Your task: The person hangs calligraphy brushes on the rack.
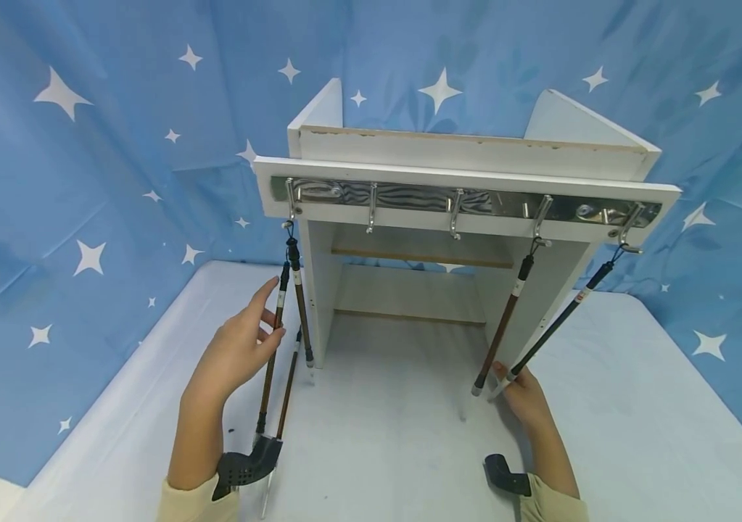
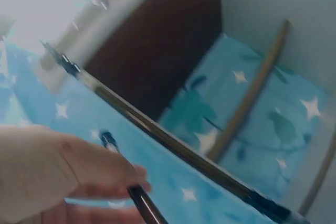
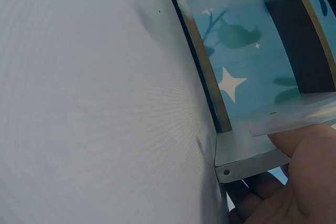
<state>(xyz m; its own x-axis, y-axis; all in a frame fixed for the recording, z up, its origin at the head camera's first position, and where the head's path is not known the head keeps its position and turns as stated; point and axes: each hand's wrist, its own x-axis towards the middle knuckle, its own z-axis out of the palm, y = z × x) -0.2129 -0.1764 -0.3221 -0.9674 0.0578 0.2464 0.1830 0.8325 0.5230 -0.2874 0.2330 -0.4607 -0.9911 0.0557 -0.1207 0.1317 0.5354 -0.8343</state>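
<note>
My left hand pinches a slim brown rod with black ends between thumb and fingers, left of the white shelf unit. In the left wrist view, that rod runs past the thumb; a hanging rod crosses above it. My right hand grips the lower front edge of the unit's right side panel, thumb inside, fingers outside. One rod hangs from the leftmost hook. A brown rod and a darker rod hang from the two rightmost hooks, close to my right hand.
A metal rail with several hooks spans the unit's front; its two middle hooks hold nothing. Another thin rod lies on the white tabletop beside my left forearm. Blue star-patterned cloth hangs behind.
</note>
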